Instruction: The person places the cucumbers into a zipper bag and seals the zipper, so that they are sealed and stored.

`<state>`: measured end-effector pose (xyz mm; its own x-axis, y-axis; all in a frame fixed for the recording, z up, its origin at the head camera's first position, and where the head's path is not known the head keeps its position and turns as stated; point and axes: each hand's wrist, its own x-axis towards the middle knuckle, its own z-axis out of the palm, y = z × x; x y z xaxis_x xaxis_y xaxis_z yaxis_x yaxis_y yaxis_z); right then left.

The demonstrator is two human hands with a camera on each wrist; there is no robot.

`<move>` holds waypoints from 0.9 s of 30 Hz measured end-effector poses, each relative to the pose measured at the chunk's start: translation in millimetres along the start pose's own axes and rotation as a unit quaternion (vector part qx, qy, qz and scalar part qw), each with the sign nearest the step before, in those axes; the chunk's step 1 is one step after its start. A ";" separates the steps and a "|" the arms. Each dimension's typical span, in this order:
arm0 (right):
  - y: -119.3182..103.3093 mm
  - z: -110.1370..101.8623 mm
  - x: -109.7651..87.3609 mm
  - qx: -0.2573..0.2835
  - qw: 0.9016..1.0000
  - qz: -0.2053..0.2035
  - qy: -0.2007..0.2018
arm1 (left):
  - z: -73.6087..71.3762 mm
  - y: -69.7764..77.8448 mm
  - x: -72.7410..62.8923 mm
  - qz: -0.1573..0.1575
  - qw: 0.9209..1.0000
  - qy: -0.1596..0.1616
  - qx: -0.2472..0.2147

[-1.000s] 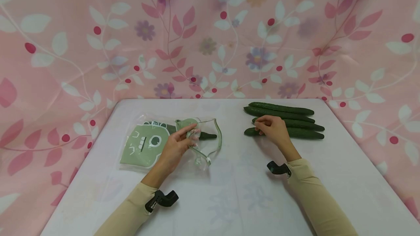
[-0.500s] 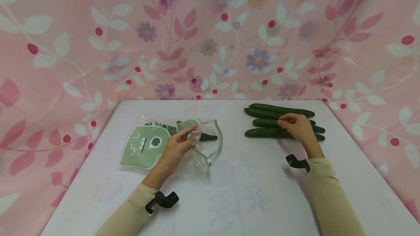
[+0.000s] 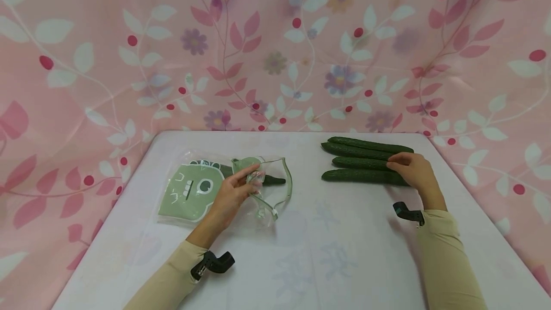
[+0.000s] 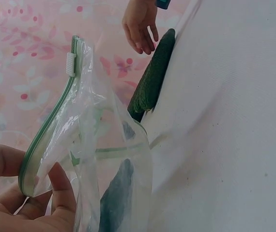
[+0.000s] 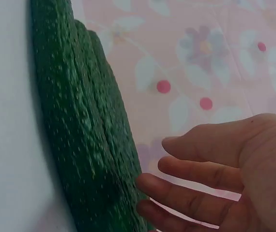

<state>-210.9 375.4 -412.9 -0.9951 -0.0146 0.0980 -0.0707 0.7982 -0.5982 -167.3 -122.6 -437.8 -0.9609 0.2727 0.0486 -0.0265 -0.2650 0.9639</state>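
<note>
My left hand (image 3: 228,200) pinches the open mouth of a clear zip bag (image 3: 185,195) with a green cartoon face printed on it. One dark green cucumber (image 3: 274,181) lies inside the bag, its tip towards the mouth. In the left wrist view, a white slider (image 4: 70,64) sits on the bag's green-edged zip. Several more cucumbers lie side by side at the right; the front one (image 3: 359,176) is nearest me. Above their right ends is my right hand (image 3: 415,173), holding nothing. Its fingers (image 5: 191,198) are loosely bent and spread beside the cucumbers in the right wrist view.
A white cloth (image 3: 310,262) covers the table. Behind it hangs a pink floral curtain (image 3: 275,51), which also runs along both sides. Each wrist wears a black camera mount, such as the left one (image 3: 213,262).
My right hand has moved right along the cucumbers, from their left ends to their right ends, uncovering them. My left hand keeps its grip on the bag in the same place.
</note>
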 end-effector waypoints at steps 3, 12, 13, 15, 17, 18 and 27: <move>8.4 -4.8 -1.3 -0.005 1.000 0.008 -0.011 | 0.6 0.4 0.7 0.001 1.000 -0.002 0.001; 27.9 -10.4 -0.6 -0.027 0.999 0.019 -0.015 | -1.1 0.2 -0.4 0.011 1.000 -0.004 -0.001; 29.7 -11.6 -1.0 -0.030 0.999 0.023 -0.017 | -1.2 0.0 -0.3 0.011 1.000 -0.005 0.001; 32.8 -14.4 -2.6 -0.029 0.999 0.034 -0.022 | -1.2 -0.1 -0.1 0.011 1.000 -0.006 0.002; 37.2 -17.1 -4.7 -0.025 0.999 0.039 -0.028 | -0.9 -0.1 0.0 0.010 1.000 -0.006 0.003; 39.6 -18.2 -6.0 -0.018 0.999 0.039 -0.033 | -0.7 -0.2 0.1 0.009 1.000 -0.006 0.003; 64.2 -21.5 -15.8 0.030 0.997 0.003 -0.068 | -0.2 -0.8 0.6 0.008 1.000 -0.004 0.000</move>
<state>-198.2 439.9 -435.7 -0.9954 -0.0951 -0.0128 -0.0644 0.7609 -0.6456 -168.0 -122.4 -438.5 -0.9590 0.2756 0.0658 -0.0111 -0.2686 0.9632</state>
